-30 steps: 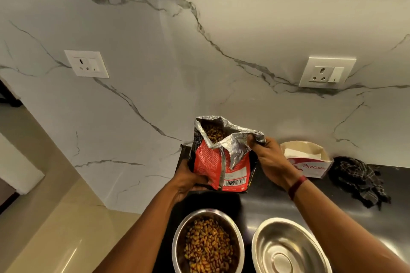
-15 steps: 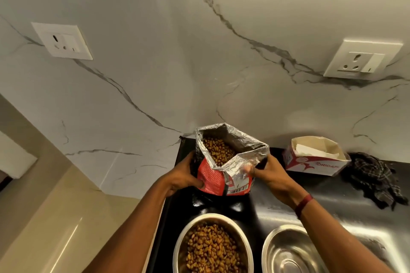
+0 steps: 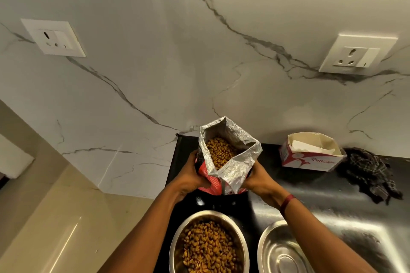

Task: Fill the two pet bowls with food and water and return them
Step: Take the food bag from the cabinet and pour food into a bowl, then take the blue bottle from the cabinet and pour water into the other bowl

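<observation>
A red pet food bag point(image 3: 228, 162) with a silver foil lining stands upright on the black counter, its top wide open and brown kibble showing inside. My left hand point(image 3: 193, 173) grips its left side and my right hand point(image 3: 258, 178) grips its right side. In front of the bag sits a steel bowl point(image 3: 209, 244) full of kibble. To the right of that one, a second steel bowl point(image 3: 286, 252) holds nothing, and the frame's bottom edge cuts it off.
A torn red and white cardboard box point(image 3: 310, 153) lies by the marble wall, with a dark checked cloth point(image 3: 370, 173) to its right. The counter's left edge point(image 3: 170, 175) drops off beside the bag. Two wall sockets point(image 3: 357, 55) sit above.
The bag has come down to stand on the counter with its mouth spread open. My right hand slid from the bag's top edge down to its side. The view tilted down.
</observation>
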